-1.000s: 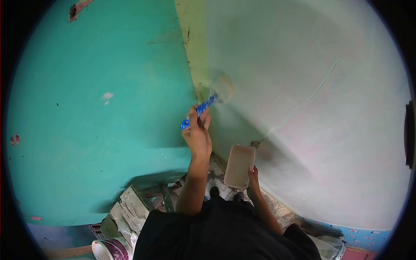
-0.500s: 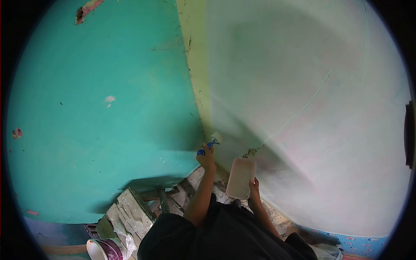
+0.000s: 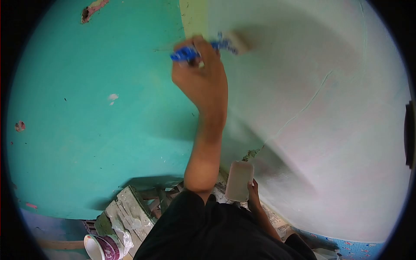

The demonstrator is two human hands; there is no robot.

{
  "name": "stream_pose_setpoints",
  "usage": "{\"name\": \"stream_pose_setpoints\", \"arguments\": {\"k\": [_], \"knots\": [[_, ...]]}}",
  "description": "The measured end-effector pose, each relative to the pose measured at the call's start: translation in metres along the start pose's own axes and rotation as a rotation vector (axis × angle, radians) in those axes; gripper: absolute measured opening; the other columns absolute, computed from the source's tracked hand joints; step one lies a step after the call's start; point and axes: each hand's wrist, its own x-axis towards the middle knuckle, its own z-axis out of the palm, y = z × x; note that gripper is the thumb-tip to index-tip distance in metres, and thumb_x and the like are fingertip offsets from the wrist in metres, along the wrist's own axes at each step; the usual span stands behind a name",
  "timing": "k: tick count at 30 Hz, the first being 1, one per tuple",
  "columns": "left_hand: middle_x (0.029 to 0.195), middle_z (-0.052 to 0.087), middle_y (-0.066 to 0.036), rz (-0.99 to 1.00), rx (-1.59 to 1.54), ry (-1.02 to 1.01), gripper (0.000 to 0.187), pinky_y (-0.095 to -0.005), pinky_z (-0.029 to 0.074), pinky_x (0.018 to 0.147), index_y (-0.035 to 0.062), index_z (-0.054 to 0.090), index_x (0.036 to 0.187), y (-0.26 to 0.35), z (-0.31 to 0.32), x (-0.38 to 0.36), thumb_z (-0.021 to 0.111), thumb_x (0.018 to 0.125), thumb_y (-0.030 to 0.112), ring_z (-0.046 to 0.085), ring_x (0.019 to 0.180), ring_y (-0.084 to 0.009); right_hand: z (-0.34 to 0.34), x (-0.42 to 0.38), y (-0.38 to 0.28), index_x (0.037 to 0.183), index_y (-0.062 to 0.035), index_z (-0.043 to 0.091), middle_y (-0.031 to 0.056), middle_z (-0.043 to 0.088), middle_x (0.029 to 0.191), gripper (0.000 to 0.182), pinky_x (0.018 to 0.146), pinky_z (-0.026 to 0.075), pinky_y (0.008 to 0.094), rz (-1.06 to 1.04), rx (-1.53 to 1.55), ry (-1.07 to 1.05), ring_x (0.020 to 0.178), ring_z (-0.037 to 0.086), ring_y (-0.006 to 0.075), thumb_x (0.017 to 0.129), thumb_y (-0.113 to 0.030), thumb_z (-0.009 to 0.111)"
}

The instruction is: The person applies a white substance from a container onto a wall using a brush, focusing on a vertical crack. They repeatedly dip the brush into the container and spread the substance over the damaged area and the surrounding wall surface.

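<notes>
My left hand (image 3: 201,73) is raised high in front of me, its fingers wrapped round the blue handle of a wide paintbrush (image 3: 224,44). The pale brush head points right, over the white wall (image 3: 312,143), and is slightly blurred. Low down, near the foot of that wall, my right hand (image 3: 254,190) grips the right edge of a shallow, pale rectangular tray (image 3: 239,182). A coating inside the tray looks whitish.
A turquoise wall (image 3: 99,143) meets the white one at a yellowish corner strip (image 3: 194,17). Broken plaster (image 3: 250,154) shows just above the tray. At lower left stand a paint-spattered wooden stand (image 3: 130,210) and a white-and-purple bucket (image 3: 108,247).
My left hand has swept upward with the paintbrush, from low by the corner to high up the wall. My right hand and the tray have stayed nearly in place.
</notes>
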Motion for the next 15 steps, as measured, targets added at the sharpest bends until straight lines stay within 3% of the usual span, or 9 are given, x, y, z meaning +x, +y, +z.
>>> {"name": "stream_pose_setpoints", "arguments": {"k": [3,5,7,8,10,15], "knots": [[0.076,0.064,-0.011,0.006,-0.274,0.030,0.019,-0.0260,0.054,0.060,-0.0060,0.060,0.092,0.022,0.012,0.028,0.058,0.093,0.013,0.065,0.066,-0.0148,-0.001,0.003,0.004,0.147,-0.0096,0.019,0.0171,0.053,0.116,0.068,0.083,0.050,0.0361,-0.005,0.001,-0.014,0.102,0.057,0.0218,0.098,-0.045,0.049],[0.086,0.066,-0.013,-0.089,-0.317,0.029,0.024,-0.0289,0.056,0.067,-0.0054,0.061,0.098,0.023,0.007,0.026,0.056,0.095,0.018,0.068,0.076,-0.0192,-0.003,0.002,0.005,0.147,-0.0098,0.020,0.0171,0.052,0.119,0.066,0.086,0.049,0.0381,0.017,-0.002,-0.021,0.107,0.055,0.0233,0.099,-0.044,0.049],[0.092,0.066,-0.013,-0.173,-0.346,0.028,0.027,-0.0307,0.056,0.070,-0.0050,0.060,0.102,-0.005,-0.006,0.014,0.056,0.095,0.021,0.068,0.082,-0.0205,-0.001,-0.001,-0.001,0.147,-0.0093,0.021,0.0175,0.049,0.125,0.064,0.095,0.045,0.0424,0.057,-0.018,-0.025,0.116,0.052,0.0266,0.099,-0.042,0.049],[0.092,0.063,-0.010,-0.252,-0.329,0.066,0.023,-0.0362,0.056,0.073,-0.0032,0.055,0.100,-0.020,-0.013,-0.002,0.056,0.093,0.019,0.067,0.088,-0.0220,-0.004,0.002,0.005,0.147,-0.0092,0.021,0.0175,0.049,0.125,0.064,0.096,0.045,0.0425,0.052,-0.015,-0.024,0.116,0.052,0.0268,0.099,-0.043,0.049],[0.096,0.061,-0.010,-0.397,-0.348,0.160,0.026,-0.0373,0.056,0.073,-0.0032,0.054,0.104,-0.057,-0.033,-0.039,0.057,0.094,0.021,0.067,0.088,-0.0222,-0.013,0.010,0.017,0.146,-0.0091,0.022,0.0174,0.048,0.126,0.065,0.096,0.045,0.0427,0.039,-0.017,-0.023,0.116,0.052,0.0273,0.099,-0.043,0.050],[0.102,0.064,-0.015,-0.506,-0.096,0.201,0.033,-0.0345,0.059,0.069,-0.0067,0.054,0.112,-0.151,-0.130,-0.154,0.056,0.098,0.023,0.067,0.090,-0.0230,-0.013,0.003,0.000,0.146,-0.0086,0.022,0.0174,0.048,0.127,0.064,0.096,0.045,0.0427,0.068,0.013,-0.004,0.117,0.051,0.0277,0.099,-0.042,0.050]]}}
